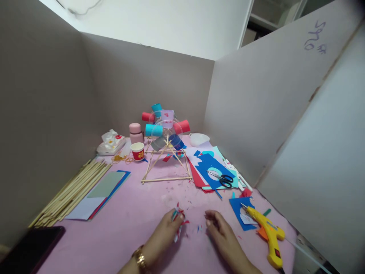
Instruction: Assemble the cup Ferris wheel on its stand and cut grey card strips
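My left hand is closed around a bunch of paper scraps in red, white and blue, low over the front of the pink table. To its right, my right hand hovers near the tabletop with fingers loosely curled and apart, nothing visible in them. A few tiny paper bits lie between the two hands. Beyond them stands a small wheel model with coloured paper cups around clear discs, carried on a stick frame.
At right lie a yellow glue gun, black-handled scissors and blue paper sheets. Wooden sticks, card sheets and a phone are at left. A paper cup and pink flask stand behind; partition walls enclose the table.
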### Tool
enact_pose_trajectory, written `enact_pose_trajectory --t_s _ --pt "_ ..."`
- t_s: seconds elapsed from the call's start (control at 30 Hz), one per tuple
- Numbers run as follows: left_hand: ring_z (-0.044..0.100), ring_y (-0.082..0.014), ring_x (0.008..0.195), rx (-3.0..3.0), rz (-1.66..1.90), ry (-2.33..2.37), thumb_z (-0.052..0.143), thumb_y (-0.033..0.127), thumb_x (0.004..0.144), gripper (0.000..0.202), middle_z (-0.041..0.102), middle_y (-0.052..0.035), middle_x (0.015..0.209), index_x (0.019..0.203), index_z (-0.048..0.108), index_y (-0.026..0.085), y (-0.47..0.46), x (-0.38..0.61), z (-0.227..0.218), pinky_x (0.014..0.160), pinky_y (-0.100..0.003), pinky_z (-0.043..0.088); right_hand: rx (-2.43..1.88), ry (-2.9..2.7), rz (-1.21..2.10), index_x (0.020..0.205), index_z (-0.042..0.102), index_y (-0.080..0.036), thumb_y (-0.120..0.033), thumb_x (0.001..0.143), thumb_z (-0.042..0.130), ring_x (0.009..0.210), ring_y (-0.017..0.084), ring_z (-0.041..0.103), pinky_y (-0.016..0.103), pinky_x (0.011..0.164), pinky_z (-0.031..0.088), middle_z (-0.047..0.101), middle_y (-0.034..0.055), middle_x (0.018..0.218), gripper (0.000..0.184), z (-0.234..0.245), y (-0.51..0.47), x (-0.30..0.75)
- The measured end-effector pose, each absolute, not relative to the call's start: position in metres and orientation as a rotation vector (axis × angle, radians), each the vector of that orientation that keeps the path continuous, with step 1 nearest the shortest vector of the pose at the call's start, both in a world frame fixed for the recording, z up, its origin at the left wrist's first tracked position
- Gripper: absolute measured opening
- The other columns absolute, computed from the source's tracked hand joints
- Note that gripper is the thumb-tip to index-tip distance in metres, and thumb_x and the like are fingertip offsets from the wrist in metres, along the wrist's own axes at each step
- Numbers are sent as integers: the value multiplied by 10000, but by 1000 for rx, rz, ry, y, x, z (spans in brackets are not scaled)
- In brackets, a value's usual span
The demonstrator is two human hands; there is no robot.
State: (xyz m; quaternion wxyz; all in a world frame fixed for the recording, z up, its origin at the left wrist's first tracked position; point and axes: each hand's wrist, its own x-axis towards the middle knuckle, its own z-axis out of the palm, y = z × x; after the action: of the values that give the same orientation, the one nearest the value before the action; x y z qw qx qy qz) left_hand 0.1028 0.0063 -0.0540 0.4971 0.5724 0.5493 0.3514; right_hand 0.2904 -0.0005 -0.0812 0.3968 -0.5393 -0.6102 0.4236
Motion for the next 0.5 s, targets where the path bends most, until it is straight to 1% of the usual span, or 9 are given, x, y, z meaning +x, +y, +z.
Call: enact_pose_trajectory --t_s 0.07,0.13,0.17,0.23,0.27,0.33,0.37,0.4,0.5 --pt "458 -101 588 1213 884 1311 430 477 808 301 479 37 668 772 478 182 -3 91 -47 569 -203 392 -1396 -1892 838 1089 509 -157 -324 820 455 948 232 559 350 843 442 584 107 1012 321 -75 -1 287" --pt "406 -80 519 1077 907 1316 485 550 751 371 441 57 630 767 483 179 -15 81 -41 469 -171 334 -1441 -2166 628 1098 518 -155 -309 794 513 931 248 564 354 818 444 585 116 1019 340 -70 -1 277" --pt "370 -67 484 1001 924 1312 524 569 716 394 427 65 615 758 490 179 -21 75 -37 417 -156 281 -1468 -2276 559 1064 537 -162 -290 786 530 911 252 574 347 785 453 593 115 1013 306 -68 -1 271" --pt "323 -45 448 832 977 1266 606 560 661 408 433 67 608 747 519 171 -35 61 -30 356 -139 183 -1487 -2441 487 944 575 -182 -216 802 504 828 233 605 309 710 461 629 90 943 162 -67 -2 260" --pt "320 -37 442 742 1008 1229 650 534 638 402 450 62 614 753 540 165 -43 52 -26 342 -132 157 -1473 -2498 479 871 580 -190 -174 821 461 785 214 615 285 678 457 646 74 891 131 -68 -3 256" --pt "349 -23 453 582 1072 1159 734 452 586 388 484 52 638 780 579 154 -62 29 -17 328 -108 161 -1422 -2527 527 768 555 -203 -139 859 363 709 181 621 248 627 444 658 43 774 222 -71 -4 253" --pt "360 -17 454 526 1107 1144 763 422 560 398 492 49 644 796 592 150 -74 15 -13 323 -98 173 -1399 -2519 556 767 533 -211 -162 879 323 706 176 623 239 604 438 660 40 768 243 -73 -5 254" --pt "362 -11 449 476 1150 1138 786 394 535 409 491 50 644 806 600 150 -88 0 -10 319 -90 181 -1430 -2448 628 741 508 -221 -225 890 319 677 180 621 243 583 432 657 31 725 241 -76 -5 257" --pt "319 6 399 372 1339 1159 812 361 509 373 444 71 581 735 590 165 -144 -49 -8 302 -81 195 -1319 -2434 783 748 472 -230 -345 888 281 699 203 613 299 654 435 651 56 748 264 -86 1 267"
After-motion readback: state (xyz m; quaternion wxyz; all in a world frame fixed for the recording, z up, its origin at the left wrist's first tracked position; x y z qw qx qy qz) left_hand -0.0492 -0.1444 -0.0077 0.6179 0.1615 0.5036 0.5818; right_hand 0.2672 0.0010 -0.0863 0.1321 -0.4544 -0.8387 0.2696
